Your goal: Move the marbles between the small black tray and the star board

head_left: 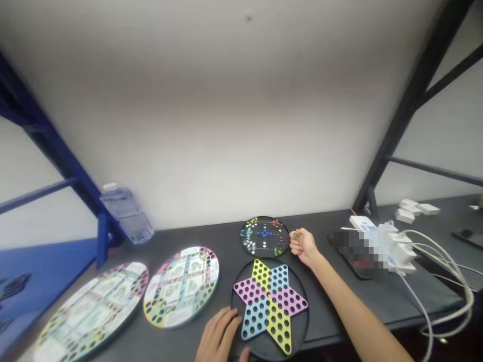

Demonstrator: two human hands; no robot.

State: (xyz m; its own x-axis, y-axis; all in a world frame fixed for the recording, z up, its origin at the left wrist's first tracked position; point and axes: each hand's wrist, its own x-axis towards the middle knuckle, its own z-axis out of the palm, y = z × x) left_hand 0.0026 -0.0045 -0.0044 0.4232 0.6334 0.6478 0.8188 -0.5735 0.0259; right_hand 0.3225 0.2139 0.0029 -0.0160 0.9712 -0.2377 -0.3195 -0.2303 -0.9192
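Note:
A Chinese checkers board (260,301) with a black round rim and a star of yellow, blue and pink points lies at the table's front edge. My left hand (220,336) rests at the rim's left side, fingers stretched out and thumb apart. Behind the star board is a smaller black round tray (269,246) with clusters of coloured marbles (264,233). My right hand (304,246) is at the tray's right edge, its fingers curled round small greenish-brown marbles (296,236), partly hidden by the fingers.
Two round printed game boards (177,318) lie to the left on the dark table (196,237). A tilted clear bottle (128,211) leans by the blue frame (56,146). A power strip (364,223), white cables (462,281) and small white boxes (405,216) are at the right.

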